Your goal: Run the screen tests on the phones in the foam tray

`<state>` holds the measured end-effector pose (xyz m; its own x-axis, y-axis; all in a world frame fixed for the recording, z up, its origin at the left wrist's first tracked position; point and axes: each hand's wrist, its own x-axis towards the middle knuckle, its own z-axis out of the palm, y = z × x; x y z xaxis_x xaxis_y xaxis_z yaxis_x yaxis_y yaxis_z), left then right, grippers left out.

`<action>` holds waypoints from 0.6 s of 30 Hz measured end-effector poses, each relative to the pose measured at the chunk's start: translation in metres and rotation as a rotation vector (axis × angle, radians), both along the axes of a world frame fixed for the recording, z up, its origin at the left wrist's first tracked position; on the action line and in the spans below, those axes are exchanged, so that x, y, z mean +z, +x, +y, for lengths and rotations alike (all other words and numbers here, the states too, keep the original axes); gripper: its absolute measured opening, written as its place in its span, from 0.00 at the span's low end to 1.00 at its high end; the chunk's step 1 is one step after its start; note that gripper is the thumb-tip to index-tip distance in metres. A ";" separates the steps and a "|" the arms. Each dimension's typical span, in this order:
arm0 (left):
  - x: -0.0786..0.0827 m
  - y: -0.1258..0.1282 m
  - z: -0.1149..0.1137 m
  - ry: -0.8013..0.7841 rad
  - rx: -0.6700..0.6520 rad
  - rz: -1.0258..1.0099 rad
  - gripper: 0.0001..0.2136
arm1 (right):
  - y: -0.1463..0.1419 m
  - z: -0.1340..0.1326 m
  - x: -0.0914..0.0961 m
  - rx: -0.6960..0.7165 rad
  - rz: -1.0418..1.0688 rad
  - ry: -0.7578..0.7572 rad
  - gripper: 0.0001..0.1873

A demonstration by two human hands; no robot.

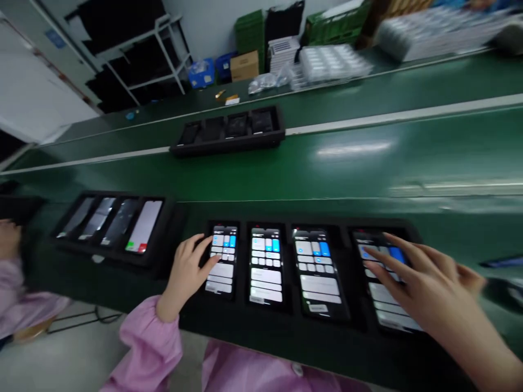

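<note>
A black foam-like tray (244, 261) lies in front of me, holding several smartphones with lit screens of white and blue panels. My left hand (186, 272) is at the leftmost phone (221, 275), thumb and forefinger apart over its screen; it grips nothing. Over the rightmost phone (392, 313), my right hand (429, 275) spreads its fingers and covers part of the display. Whether the fingertips touch the glass I cannot tell. Between the hands, the second phone (266, 275) and the third phone (321, 277) show similar panels.
Another phone tray (163, 239) sits to the left, one screen white with green and red patches. Beside it is a co-worker's hand (8, 239). A black tray (229, 146) stands farther back on the green bench (351, 174). Plastic trays (330, 62) and a cardboard box (244, 66) line the back.
</note>
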<state>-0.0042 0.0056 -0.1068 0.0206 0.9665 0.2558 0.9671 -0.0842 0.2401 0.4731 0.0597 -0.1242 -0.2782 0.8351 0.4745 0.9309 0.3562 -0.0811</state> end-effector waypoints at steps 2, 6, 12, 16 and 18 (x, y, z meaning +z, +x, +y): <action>0.003 0.002 -0.002 -0.024 0.007 0.031 0.21 | 0.001 0.002 -0.002 0.013 0.015 0.019 0.29; 0.005 0.006 -0.002 -0.040 0.009 0.038 0.21 | -0.001 0.005 0.002 0.041 -0.043 0.088 0.31; -0.004 0.005 -0.003 -0.002 -0.015 -0.008 0.22 | -0.027 -0.001 0.030 -0.003 -0.117 0.048 0.26; -0.009 0.000 -0.003 0.010 -0.038 0.003 0.23 | -0.072 -0.005 0.036 0.159 -0.093 0.003 0.20; -0.011 -0.003 -0.002 0.017 -0.042 0.018 0.23 | -0.092 -0.003 0.033 0.230 -0.080 -0.024 0.21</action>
